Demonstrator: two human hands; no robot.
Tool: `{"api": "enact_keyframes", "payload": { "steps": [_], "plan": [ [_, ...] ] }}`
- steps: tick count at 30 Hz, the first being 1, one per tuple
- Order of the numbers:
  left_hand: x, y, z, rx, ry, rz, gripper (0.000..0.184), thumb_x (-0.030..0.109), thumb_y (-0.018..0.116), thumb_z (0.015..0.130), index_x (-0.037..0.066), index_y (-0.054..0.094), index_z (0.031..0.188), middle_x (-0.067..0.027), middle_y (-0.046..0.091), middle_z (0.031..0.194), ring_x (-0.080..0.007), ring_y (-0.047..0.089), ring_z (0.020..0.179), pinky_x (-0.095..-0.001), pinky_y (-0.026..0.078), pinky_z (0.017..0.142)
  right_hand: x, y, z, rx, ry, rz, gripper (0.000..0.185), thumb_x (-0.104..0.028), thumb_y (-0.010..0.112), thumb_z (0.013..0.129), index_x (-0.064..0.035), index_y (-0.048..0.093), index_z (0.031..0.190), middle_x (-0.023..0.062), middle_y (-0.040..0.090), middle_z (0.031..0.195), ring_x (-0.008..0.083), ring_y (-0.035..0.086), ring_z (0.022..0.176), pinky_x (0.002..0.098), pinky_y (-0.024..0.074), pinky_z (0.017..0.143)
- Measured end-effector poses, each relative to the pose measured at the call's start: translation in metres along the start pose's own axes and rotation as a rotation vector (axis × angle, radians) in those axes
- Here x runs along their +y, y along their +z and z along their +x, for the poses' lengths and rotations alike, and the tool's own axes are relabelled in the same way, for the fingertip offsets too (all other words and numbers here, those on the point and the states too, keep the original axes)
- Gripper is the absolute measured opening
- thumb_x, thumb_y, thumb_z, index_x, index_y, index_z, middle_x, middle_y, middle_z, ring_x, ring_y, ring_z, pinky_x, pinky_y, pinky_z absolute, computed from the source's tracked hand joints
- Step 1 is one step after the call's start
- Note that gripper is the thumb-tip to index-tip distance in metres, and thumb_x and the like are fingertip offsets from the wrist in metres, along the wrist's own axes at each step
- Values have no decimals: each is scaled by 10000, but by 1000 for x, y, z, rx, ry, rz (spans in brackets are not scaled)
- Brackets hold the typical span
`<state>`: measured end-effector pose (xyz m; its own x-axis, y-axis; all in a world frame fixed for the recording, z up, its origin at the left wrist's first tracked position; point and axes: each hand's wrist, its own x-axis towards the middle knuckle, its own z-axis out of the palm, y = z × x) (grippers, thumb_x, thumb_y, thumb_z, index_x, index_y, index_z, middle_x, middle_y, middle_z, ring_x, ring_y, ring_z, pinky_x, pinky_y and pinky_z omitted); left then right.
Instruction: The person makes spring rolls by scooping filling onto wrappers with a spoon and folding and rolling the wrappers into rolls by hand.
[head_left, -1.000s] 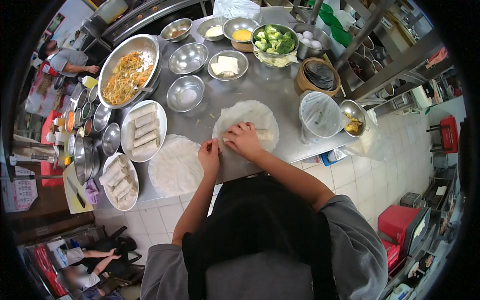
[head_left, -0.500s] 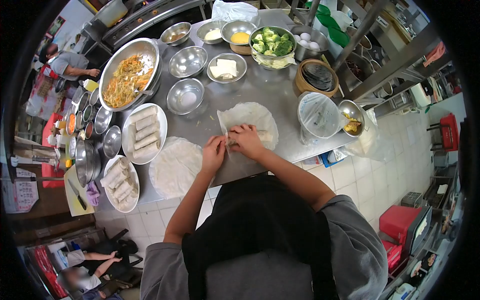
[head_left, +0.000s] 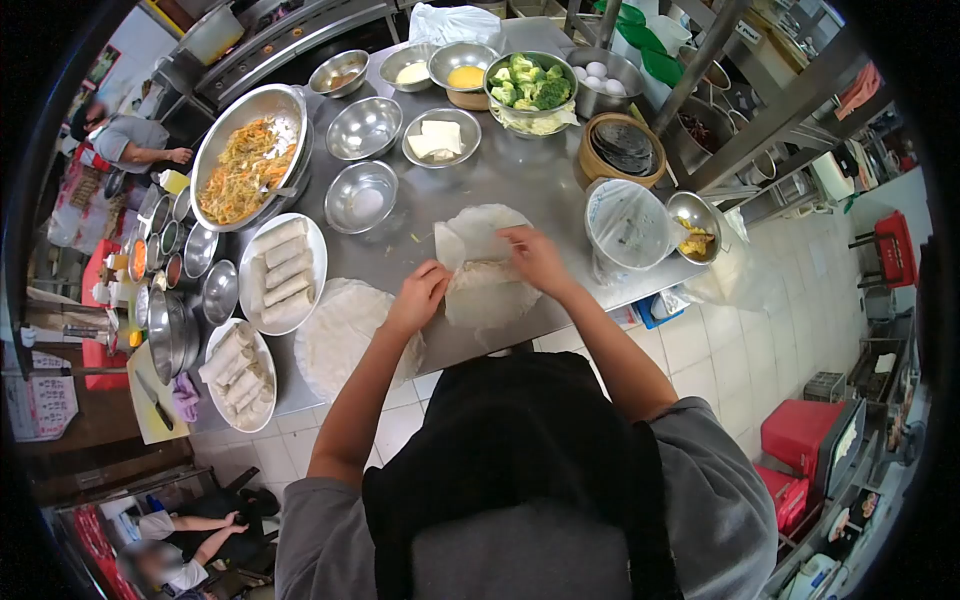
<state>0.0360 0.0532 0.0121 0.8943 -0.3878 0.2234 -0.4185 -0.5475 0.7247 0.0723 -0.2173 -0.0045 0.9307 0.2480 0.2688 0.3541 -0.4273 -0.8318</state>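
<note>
On the steel table a thin round spring roll wrapper (head_left: 482, 228) lies in front of me, with a lumpy strip of filling partly covered by its near part. My left hand (head_left: 422, 292) is closed at the wrapper's left edge, pinching the folded side. My right hand (head_left: 536, 260) is at the right side, its fingers bent together on the wrapper's edge. To the left of my hands lies a stack of round wrappers (head_left: 345, 345). Finished rolls (head_left: 287, 270) rest on an oval white plate (head_left: 318, 240), and more rolls (head_left: 240, 375) lie on a second plate (head_left: 222, 338).
A big bowl of shredded filling (head_left: 240, 170) with a spoon stands at the left. Metal bowls hold broccoli (head_left: 530, 85), eggs (head_left: 597, 75) and pale blocks (head_left: 436, 138). A bag-lined container (head_left: 630, 225) stands at right, near the table edge. A knife (head_left: 155, 400) lies lower left.
My right hand has moved from the left part of the wrapper to its right side, uncovering the filling strip. The wrapper's near part now lies over the filling. My left hand stays at the left edge.
</note>
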Motion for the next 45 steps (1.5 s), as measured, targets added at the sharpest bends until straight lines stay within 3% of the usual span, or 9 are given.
{"api": "enact_keyframes", "payload": {
  "steps": [4,7,10,16,22,31,34,40,45],
  "plan": [
    [1,-1,5,-55,-63,45,127,54,667,894,12,654,1013,-145,658,1028,-336,671,863,-398,537,746,9,-39,-21,143,329,-365,185,-94,632,865,-40,677,1036,183,691,1020,379,671,926,466,535,830],
    [10,0,8,-70,-175,-20,150,104,686,891,27,650,1015,-136,658,1018,-353,667,854,-406,539,747,-4,-37,-35,75,484,-515,147,-182,662,873,-55,676,945,182,685,994,369,671,938,465,540,817],
    [11,2,8,-125,-115,179,131,139,666,892,71,648,1002,-80,654,1078,-328,654,955,-421,530,796,7,-24,-41,32,531,-516,150,-199,682,852,-60,660,906,183,678,969,365,676,901,467,549,787],
    [9,11,7,-86,86,232,166,111,657,865,100,678,1029,-30,639,1141,-263,592,1113,-385,513,915,14,-16,-44,124,381,-477,156,-151,688,826,-31,642,914,183,681,942,371,679,811,466,549,745],
    [14,10,7,-108,94,197,234,60,614,863,113,703,1073,-35,632,1156,-263,597,1101,-381,513,927,-14,-5,-37,241,253,-191,116,-70,669,826,-12,649,925,144,685,821,313,683,740,407,546,693],
    [23,16,-2,-45,52,271,239,68,578,869,106,699,1071,-66,615,1077,-285,600,1021,-395,509,880,-30,15,-30,201,202,-373,88,-69,695,815,-31,682,892,126,687,836,264,688,734,367,550,691],
    [15,19,-6,21,117,285,195,70,590,874,72,656,1057,-69,609,1077,-292,598,1018,-406,506,882,-28,8,-32,155,236,-222,89,-86,726,821,-31,683,877,109,673,832,232,676,722,346,545,684],
    [3,11,-18,-89,192,252,206,153,679,877,41,604,1033,-90,596,1238,-314,581,1118,-393,496,957,-20,-8,-34,12,306,4,172,-113,768,803,-31,647,893,120,655,867,263,671,762,374,534,697],
    [1,-11,-25,-284,255,234,358,315,751,830,47,607,1018,-82,502,1436,-306,542,1235,-380,487,1019,-27,-32,-42,-199,81,-53,259,-126,787,790,-43,631,981,124,660,987,307,653,923,395,516,813]
  ]
}}
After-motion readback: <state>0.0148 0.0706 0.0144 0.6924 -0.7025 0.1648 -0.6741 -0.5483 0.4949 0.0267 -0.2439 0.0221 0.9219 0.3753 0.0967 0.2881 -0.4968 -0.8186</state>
